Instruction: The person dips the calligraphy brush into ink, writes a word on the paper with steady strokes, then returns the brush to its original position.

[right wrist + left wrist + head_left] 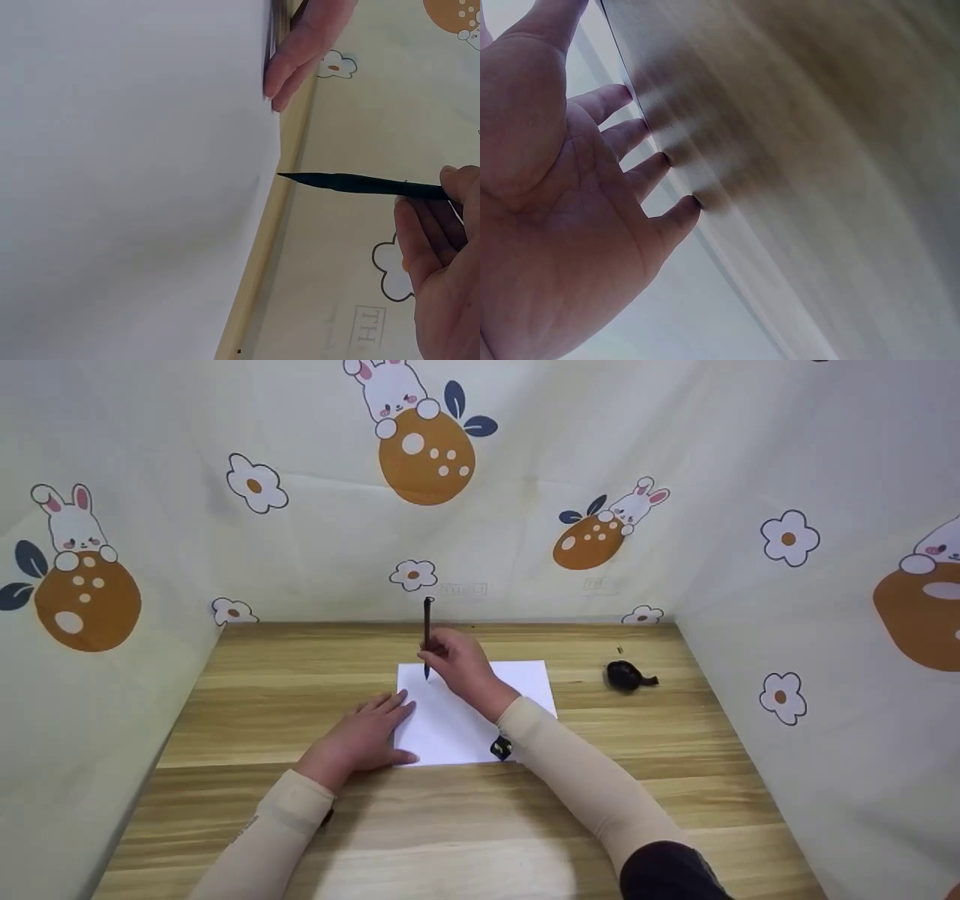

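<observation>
A sheet of white paper [450, 727] lies on the wooden table. My right hand [463, 664] pinches a dark calligraphy brush [427, 619] and holds it nearly upright over the paper's far left part. In the right wrist view the brush's pointed dark tip [300, 177] is just above the white sheet, with fingers and thumb gripping farther up the handle. My left hand [358, 741] rests with spread, straight fingers on the paper's left edge. From the left wrist view its palm and fingertips [684, 214] show against the table surface.
A small black dish [624, 676] with a short handle sits to the right of the paper, a tiny dark speck behind it. Near my right wrist is a small black patterned object [501, 748], over the paper's near edge. Cloth walls [322, 532] enclose the table's back and sides.
</observation>
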### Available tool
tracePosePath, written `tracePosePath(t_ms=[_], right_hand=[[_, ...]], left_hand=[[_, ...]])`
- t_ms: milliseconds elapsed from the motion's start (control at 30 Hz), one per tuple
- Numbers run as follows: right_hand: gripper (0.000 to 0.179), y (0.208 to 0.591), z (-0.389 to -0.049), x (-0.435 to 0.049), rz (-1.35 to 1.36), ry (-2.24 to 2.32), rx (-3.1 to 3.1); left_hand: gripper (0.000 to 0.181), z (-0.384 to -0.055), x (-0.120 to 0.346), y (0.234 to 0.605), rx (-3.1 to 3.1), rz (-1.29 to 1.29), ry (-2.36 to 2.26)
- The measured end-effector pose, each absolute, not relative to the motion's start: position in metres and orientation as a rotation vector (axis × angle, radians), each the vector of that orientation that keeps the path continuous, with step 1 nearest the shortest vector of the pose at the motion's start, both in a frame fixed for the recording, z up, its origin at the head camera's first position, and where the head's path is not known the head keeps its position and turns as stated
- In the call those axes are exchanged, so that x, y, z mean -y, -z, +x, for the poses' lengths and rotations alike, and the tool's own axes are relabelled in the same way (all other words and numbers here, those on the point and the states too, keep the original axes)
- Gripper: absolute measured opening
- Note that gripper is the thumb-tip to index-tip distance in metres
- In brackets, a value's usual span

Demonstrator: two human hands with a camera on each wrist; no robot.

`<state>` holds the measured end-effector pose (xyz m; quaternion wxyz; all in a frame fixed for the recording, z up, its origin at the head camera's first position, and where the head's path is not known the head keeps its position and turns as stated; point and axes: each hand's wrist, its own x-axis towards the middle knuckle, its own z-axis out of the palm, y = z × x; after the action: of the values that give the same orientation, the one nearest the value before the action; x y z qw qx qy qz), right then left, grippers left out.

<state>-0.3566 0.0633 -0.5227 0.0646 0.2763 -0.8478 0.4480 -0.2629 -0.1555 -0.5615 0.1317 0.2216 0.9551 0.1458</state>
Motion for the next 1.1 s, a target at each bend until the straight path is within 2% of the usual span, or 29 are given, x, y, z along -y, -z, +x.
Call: tracePosePath(t_ms=[1100], right_hand=[[0.006,0.542,-0.347,-0.062,0.885,-1.318,2.638]], left_hand=[[0.100,-0.262,0.155,0.558,-2.778,0.663,-0.433]])
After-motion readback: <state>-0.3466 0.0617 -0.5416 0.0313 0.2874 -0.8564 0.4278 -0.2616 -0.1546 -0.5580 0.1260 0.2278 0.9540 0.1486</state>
